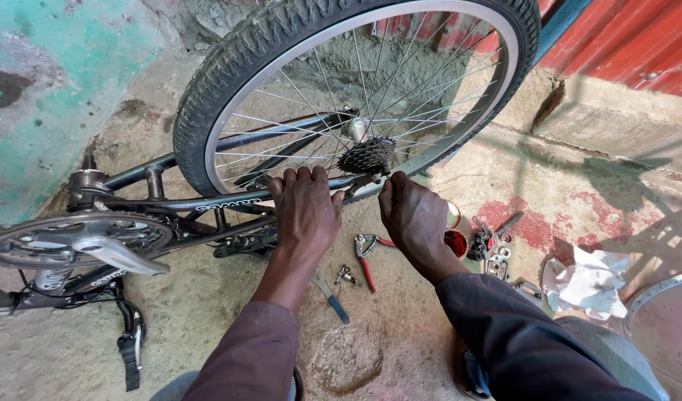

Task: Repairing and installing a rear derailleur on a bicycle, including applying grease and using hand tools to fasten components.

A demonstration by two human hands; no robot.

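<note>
Left hand (305,212) fingers curl closed around the bicycle frame tube (230,200); right hand (413,217) fingers pinch the rear wheel's axle (378,177).

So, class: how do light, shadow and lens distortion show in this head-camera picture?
Head view: daylight, sharp throughout; the wide lens bows the rear wheel; soft shadows fall on the concrete floor at right; both the left hand and the right hand are evenly lit, with no glare.

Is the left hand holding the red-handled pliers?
No. The left hand grips the bicycle frame tube; the pliers lie on the ground.
</note>
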